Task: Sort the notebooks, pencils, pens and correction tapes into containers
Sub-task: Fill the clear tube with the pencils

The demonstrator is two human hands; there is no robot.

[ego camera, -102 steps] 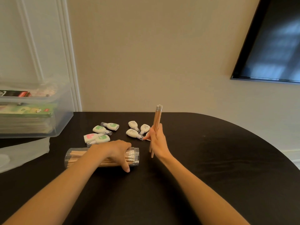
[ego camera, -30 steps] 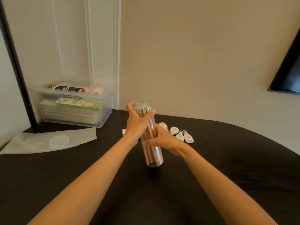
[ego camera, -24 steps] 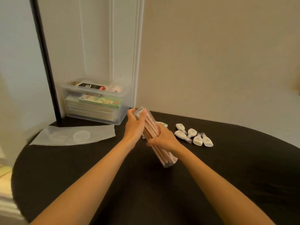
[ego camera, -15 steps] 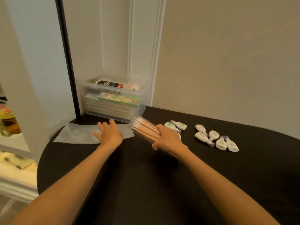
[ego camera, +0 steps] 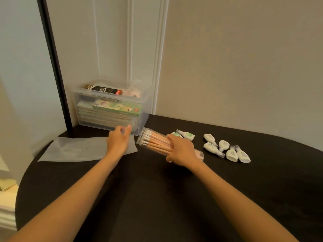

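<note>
The black counter (ego camera: 157, 198) fills the lower half of what I see, with both my forearms reaching out across it. At its far left corner, against the wall, stands a clear box (ego camera: 143, 109) with a stack of notebooks (ego camera: 103, 117) inside, a green carton (ego camera: 117, 108) lying on the stack and a black carton (ego camera: 104, 89) higher up near the rim.

In front of the box a pale sheet (ego camera: 75, 150) lies flat on the counter. My left grip (ego camera: 118, 142) is over its right end, just in front of the box. The fingers are blurred, so I cannot tell whether they are closed on anything.

To the right, my right grip (ego camera: 181, 152) is clamped from above round a clear tube (ego camera: 152, 143) packed with pencils (ego camera: 160, 139). The tube lies tilted, its open end pointing left toward the box and its base by my wrist. I cannot tell whether it touches the counter.

Two green-marked correction tapes (ego camera: 187, 135) lie just beyond my right fingers, one partly hidden. Five white correction tapes (ego camera: 225, 151) sit in a loose cluster further right, apart from my hand.
</note>
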